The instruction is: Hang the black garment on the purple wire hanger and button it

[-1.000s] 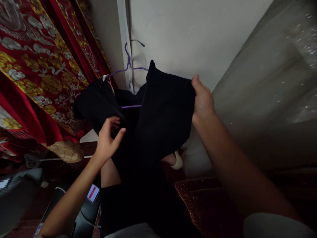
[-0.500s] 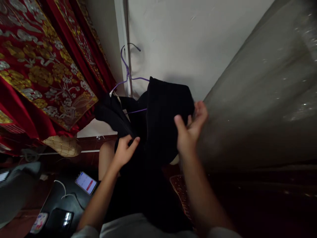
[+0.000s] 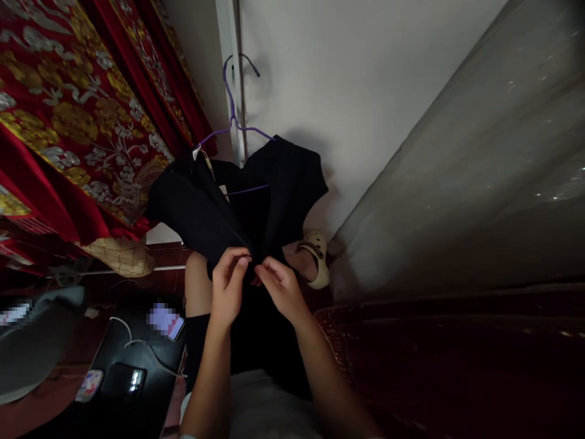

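A black short-sleeved garment (image 3: 192, 207), open at the front, hangs on a purple wire hanger (image 3: 234, 122). A small pale tag (image 3: 223, 192) shows inside its neck. At the lower end of the neck opening, my left hand (image 3: 231, 274) pinches the left front edge. Close beside it, my right hand (image 3: 278, 283) pinches the other front edge. Both hands are closed, with the fingertips nearly meeting. The garment's lower part lies over my lap and blends with dark cloth there, so its hem cannot be made out.
Red embroidered cloth (image 3: 77, 122) hangs at the left. A black table (image 3: 109, 341) at the lower left bears a lit phone (image 3: 167, 320), a dark phone (image 3: 123, 381) and a white cable (image 3: 130, 338). A beige clog (image 3: 315, 259) is on my foot. Translucent sheeting (image 3: 479, 201) covers the right side.
My right hand has come down and left from the right sleeve to the front edge, beside my left hand. The garment's right side has dropped back, and its two front edges are drawn together.
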